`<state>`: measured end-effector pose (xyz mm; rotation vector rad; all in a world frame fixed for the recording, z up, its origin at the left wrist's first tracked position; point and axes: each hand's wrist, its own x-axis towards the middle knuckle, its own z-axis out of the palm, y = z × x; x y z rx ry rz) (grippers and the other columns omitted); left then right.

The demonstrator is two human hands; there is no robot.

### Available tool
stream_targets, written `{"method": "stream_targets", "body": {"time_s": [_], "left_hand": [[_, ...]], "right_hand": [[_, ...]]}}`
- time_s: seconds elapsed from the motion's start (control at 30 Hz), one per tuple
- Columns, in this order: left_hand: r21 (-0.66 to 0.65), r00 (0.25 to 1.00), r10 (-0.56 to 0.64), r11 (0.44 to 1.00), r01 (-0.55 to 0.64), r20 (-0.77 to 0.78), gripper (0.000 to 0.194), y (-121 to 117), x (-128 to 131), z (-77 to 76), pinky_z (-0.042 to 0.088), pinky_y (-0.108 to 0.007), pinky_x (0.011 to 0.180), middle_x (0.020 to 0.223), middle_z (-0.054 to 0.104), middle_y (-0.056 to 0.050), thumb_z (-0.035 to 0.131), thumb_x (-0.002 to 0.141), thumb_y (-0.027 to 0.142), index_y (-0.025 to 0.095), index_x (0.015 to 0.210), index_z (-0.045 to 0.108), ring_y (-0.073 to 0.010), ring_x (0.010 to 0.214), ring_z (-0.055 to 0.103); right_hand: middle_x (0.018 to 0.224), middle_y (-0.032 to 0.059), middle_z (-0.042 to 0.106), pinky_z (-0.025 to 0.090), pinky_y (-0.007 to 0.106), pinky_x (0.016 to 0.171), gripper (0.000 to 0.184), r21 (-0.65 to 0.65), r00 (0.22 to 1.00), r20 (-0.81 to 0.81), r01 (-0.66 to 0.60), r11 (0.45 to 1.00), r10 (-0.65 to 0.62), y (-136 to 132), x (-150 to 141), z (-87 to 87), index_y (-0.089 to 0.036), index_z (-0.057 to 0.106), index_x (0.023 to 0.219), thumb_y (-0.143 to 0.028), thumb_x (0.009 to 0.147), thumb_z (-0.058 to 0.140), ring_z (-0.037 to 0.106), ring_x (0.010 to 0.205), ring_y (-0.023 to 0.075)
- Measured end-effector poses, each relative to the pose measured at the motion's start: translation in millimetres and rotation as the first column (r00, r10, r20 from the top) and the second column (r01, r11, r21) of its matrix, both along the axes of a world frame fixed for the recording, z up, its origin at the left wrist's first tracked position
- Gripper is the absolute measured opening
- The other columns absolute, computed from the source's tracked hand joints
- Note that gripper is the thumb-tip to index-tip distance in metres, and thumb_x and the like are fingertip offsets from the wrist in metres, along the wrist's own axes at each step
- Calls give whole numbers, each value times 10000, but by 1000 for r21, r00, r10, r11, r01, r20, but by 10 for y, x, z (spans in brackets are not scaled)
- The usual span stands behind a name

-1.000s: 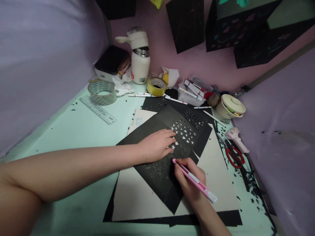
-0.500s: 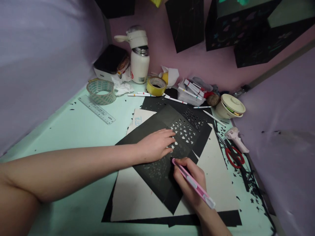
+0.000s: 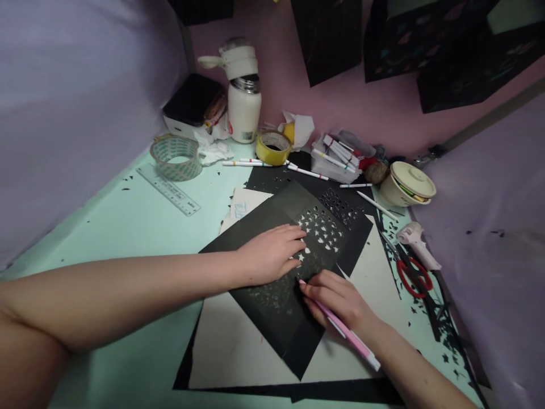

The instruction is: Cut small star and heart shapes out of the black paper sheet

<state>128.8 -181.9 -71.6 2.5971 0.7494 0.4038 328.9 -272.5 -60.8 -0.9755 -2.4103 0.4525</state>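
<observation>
My left hand (image 3: pixel 275 253) lies flat with its fingers stretched over a black paper sheet (image 3: pixel 251 238), pressing on it beside small cut-out stars and hearts (image 3: pixel 321 230). In my right hand (image 3: pixel 338 301) is a slim pink-and-white craft knife (image 3: pixel 349 336), held like a pen. Its tip meets the sheet just below my left fingertips. Faint pale outlines are drawn on the lower part of the sheet. Underneath lies a whitish board (image 3: pixel 230 341), with more black paper below that.
Along the back stand a clear tape roll (image 3: pixel 176 159), a white bottle (image 3: pixel 244 111), a yellow tape roll (image 3: pixel 273 149), a box of markers (image 3: pixel 336 162) and a lidded bowl (image 3: pixel 406 184). A ruler (image 3: pixel 168 190) lies left. Red-handled scissors (image 3: pixel 414 278), a glue gun (image 3: pixel 419 244) and paper scraps are right.
My right hand has turned over more, its wrist and forearm swinging to the right, while the knife tip stays near the same spot. My left hand keeps its place.
</observation>
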Motion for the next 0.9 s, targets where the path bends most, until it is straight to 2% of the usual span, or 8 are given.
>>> {"method": "stream_targets", "body": {"time_s": [0.17, 0.33, 0.47, 0.9], "left_hand": [[-11, 1000, 3, 1000, -3, -24, 345, -1, 0, 13, 285, -388, 1146, 1399, 502, -102, 551, 903, 322, 136, 1190, 595, -238, 1336, 408], [-32, 999, 4, 999, -6, -44, 350, -2, 6, 27, 273, -381, 1150, 1407, 495, -93, 537, 908, 324, 140, 1203, 582, -235, 1355, 381], [-49, 999, -1, 999, -1, -46, 353, 6, 13, 13, 269, -387, 1153, 1415, 484, -101, 538, 906, 320, 137, 1206, 576, -231, 1360, 374], [-36, 999, -16, 999, 14, -46, 344, 5, 10, 8, 278, -403, 1149, 1406, 490, -112, 522, 916, 321, 130, 1196, 584, -241, 1363, 370]], "right_hand": [[740, 49, 603, 493, 277, 578, 144, 54, 998, -28, -57, 997, 58, 75, 55, -79, -188, 634, 921, -88, 880, 540, 550, 654, 154], [776, 64, 600, 477, 290, 593, 152, -3, 994, 34, -100, 995, 100, 56, 91, -65, -159, 647, 947, -75, 886, 537, 528, 675, 158], [779, 62, 601, 475, 293, 604, 163, -45, 992, 24, -120, 992, 121, 72, 109, -42, -155, 645, 969, -83, 903, 515, 519, 682, 158], [767, 64, 574, 421, 284, 597, 149, -57, 990, -12, -143, 988, 142, 99, 113, -34, -128, 626, 961, -49, 893, 518, 462, 666, 154]]}}
